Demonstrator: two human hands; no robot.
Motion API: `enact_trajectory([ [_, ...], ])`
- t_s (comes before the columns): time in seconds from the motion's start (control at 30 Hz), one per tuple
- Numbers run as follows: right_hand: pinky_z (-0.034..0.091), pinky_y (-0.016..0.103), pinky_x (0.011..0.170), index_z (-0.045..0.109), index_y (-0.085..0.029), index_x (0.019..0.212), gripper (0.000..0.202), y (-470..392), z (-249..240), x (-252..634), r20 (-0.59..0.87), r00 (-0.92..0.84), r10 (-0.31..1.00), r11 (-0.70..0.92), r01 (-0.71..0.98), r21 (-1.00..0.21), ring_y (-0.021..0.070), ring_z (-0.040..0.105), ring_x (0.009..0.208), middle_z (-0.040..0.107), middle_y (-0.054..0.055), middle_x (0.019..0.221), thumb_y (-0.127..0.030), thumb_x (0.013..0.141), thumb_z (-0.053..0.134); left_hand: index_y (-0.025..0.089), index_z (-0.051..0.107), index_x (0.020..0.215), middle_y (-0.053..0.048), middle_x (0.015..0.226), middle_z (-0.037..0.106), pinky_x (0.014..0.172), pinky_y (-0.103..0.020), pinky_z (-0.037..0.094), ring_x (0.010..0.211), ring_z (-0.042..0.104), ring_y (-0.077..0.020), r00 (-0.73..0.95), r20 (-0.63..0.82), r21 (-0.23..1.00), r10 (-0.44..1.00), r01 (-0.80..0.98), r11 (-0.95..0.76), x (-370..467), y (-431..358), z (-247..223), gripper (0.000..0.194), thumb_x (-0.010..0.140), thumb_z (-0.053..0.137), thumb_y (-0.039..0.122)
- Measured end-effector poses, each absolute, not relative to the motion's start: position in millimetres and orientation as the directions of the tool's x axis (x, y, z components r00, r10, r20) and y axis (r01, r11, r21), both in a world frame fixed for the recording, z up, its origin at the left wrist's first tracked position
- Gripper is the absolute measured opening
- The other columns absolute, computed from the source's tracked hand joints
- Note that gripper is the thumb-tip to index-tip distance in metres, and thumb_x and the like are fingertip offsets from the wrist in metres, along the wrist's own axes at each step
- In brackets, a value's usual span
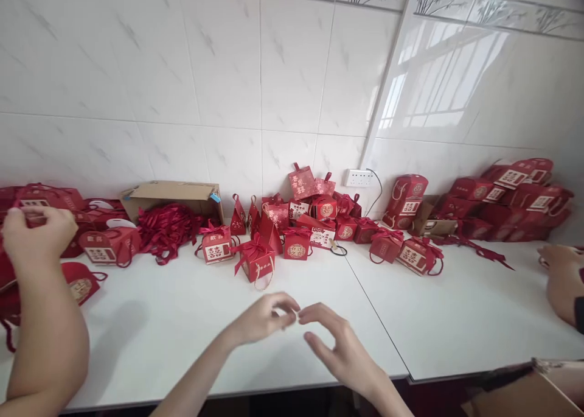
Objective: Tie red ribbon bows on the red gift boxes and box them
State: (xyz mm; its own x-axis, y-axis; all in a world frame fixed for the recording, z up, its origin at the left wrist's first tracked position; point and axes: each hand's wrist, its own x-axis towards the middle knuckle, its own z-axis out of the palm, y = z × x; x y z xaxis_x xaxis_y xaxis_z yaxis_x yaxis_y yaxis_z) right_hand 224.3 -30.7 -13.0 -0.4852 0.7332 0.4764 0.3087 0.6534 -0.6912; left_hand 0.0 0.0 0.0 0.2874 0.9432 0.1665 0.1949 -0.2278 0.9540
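Across a white table [159, 325], stacked red boxes [474, 189] and a cardboard carton [182, 190] flank smaller boxes; one co-worker's arm [50, 319] rises left, another's hand [559, 265] right. Left hand [262, 319] and right hand [344, 350], loosely open, appear between handlings; grasping the nearby ribbon-tied box [257, 263] calls for reaching forward, neighbours crowding behind.

Empty hands [298, 315] above white table [191, 325]

Beyond left hand [267, 316]: red cardboard bow-topped box [258, 262], pale lettering | farther left: crimson fabric ribbon heap [166, 225] | beyond, right of right hand [342, 347]: red cardboard gable box [416, 255], cream panel, red characters | beneath both: plain white flat tabletop [191, 325]
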Motion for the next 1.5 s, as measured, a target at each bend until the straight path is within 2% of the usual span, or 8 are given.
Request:
enact_trajectory([
  [0.13,0.057,0.026,0.07,0.06,-0.021,0.089,0.024,-30.5,-73.2,259.7,0.456,-0.081,0.886,0.44,0.453,-0.775,0.0176,0.066,0.084,0.066,0.007,0.09,-0.034,0.091,0.041,0.021,0.061,0.089,-0.008,0.095,0.064,0.076,-0.037,0.05,0.089,0.061,-0.0241,0.026,0.268,0.9,0.963,0.35,-0.26,-2.3,43.3,-23.6,0.027,0.073,0.056,0.042],
  [0.27,0.058,0.026,0.06,0.06,-0.021,0.09,0.023,-32.6,-121.1,275.2,0.496,0.045,0.867,0.373,0.602,-0.706,0.0208,0.066,0.087,0.063,0.01,0.099,-0.038,0.089,0.044,0.018,0.055,0.106,-0.013,0.119,0.055,0.102,-0.045,0.036,0.118,0.047,-0.0296,-0.155,0.51,0.7,0.846,0.647,-0.304,-36.6,87.0,-14.4,0.043,0.068,0.06,0.04],
  [0.5,0.055,0.029,0.062,0.055,-0.022,0.081,0.015,-34.1,-148.6,269.0,0.693,-0.106,0.713,0.5,0.769,-0.397,0.0179,0.065,0.075,0.064,0.007,0.088,-0.021,0.089,0.042,0.016,0.044,0.12,-0.018,0.133,0.047,0.105,-0.047,0.03,0.126,0.042,-0.0332,-0.192,0.213,0.784,0.958,0.619,-0.05,-64.2,110.3,-30.8,0.068,0.065,0.063,0.049],
  [0.67,0.053,0.03,0.063,0.053,-0.021,0.08,0.013,-33.6,-146.6,264.3,0.744,-0.129,0.655,0.506,0.807,-0.305,0.0179,0.064,0.074,0.064,0.006,0.084,-0.017,0.087,0.044,0.02,0.051,0.109,-0.009,0.092,0.067,0.093,-0.043,0.041,0.1,0.06,-0.0283,-0.236,0.18,0.868,0.955,0.494,-0.041,-74.7,105.9,-37.1,0.055,0.07,0.052,0.059],
  [0.83,0.054,0.03,0.065,0.053,-0.02,0.079,0.012,-34.1,-144.1,265.4,0.744,-0.154,0.65,0.517,0.808,-0.285,0.0178,0.064,0.075,0.065,0.006,0.081,-0.017,0.086,0.045,0.016,0.059,0.089,-0.001,0.05,0.055,0.073,-0.039,0.047,0.066,0.062,-0.0247,-0.233,0.163,0.899,0.959,0.436,-0.047,-75.1,106.4,-35.9,0.059,0.073,0.036,0.069],
  [0.97,0.054,0.031,0.063,0.056,-0.021,0.078,0.014,-36.2,-142.6,267.0,0.678,-0.135,0.722,0.492,0.79,-0.366,0.0189,0.064,0.075,0.065,0.007,0.082,-0.022,0.088,0.045,0.016,0.06,0.093,-0.008,0.077,0.067,0.066,-0.035,0.048,0.072,0.064,-0.0233,-0.182,0.119,0.937,0.976,0.345,-0.049,-62.1,98.7,-45.1,0.062,0.069,0.043,0.071],
  [1.13,0.055,0.031,0.062,0.06,-0.021,0.084,0.024,-23.9,-124.0,269.1,0.486,-0.081,0.87,0.417,0.644,-0.641,0.0195,0.064,0.078,0.062,0.01,0.093,-0.032,0.091,0.04,0.018,0.054,0.111,-0.01,0.108,0.065,0.085,-0.037,0.046,0.103,0.06,-0.0256,-0.109,0.113,0.975,0.988,0.203,-0.089,-41.6,84.1,-64.2,0.064,0.074,0.042,0.068],
  [1.5,0.045,0.024,0.063,0.054,-0.012,0.08,0.042,97.8,-46.3,206.8,0.237,-0.186,0.954,0.286,0.311,-0.907,0.0132,0.058,0.07,0.056,0.002,0.07,-0.048,0.086,0.035,0.019,0.054,0.099,-0.01,0.108,0.063,0.092,-0.039,0.044,0.104,0.058,-0.0262,-0.109,0.228,0.972,0.967,-0.033,-0.233,17.5,103.3,-85.5,0.046,0.077,0.041,0.056],
])
